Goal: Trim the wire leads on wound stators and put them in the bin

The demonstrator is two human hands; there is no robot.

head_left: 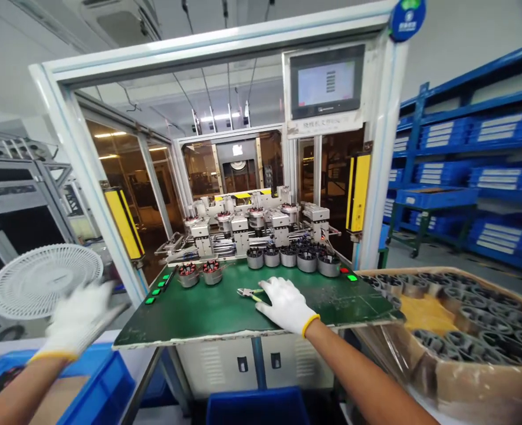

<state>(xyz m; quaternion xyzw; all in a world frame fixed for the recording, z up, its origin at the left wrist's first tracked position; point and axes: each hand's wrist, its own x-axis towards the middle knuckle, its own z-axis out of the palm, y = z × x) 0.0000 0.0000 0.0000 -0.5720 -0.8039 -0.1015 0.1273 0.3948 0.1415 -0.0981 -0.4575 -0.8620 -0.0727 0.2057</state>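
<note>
My right hand (285, 306), in a white glove with a yellow cuff, is over the green tabletop, its fingers and thumb closed around the light green handles of a pair of cutting pliers (246, 292). The pliers' metal jaws point left. My left hand (79, 316), gloved alike, is smeared by motion at the left, above a blue bin (105, 378) and in front of a white round fan (43, 277); its fingers cannot be made out. Two stators with red windings (189, 275) stand on the table's left part. Several grey motor parts (307, 260) stand in rows at the right.
Behind the green table (185, 319), a machine with several clamping stations (243, 227) stands inside a white frame. Yellow light barriers (358, 192) flank it. At the right is a carton (477, 378) of grey rings; blue shelves (446, 153) stand beyond.
</note>
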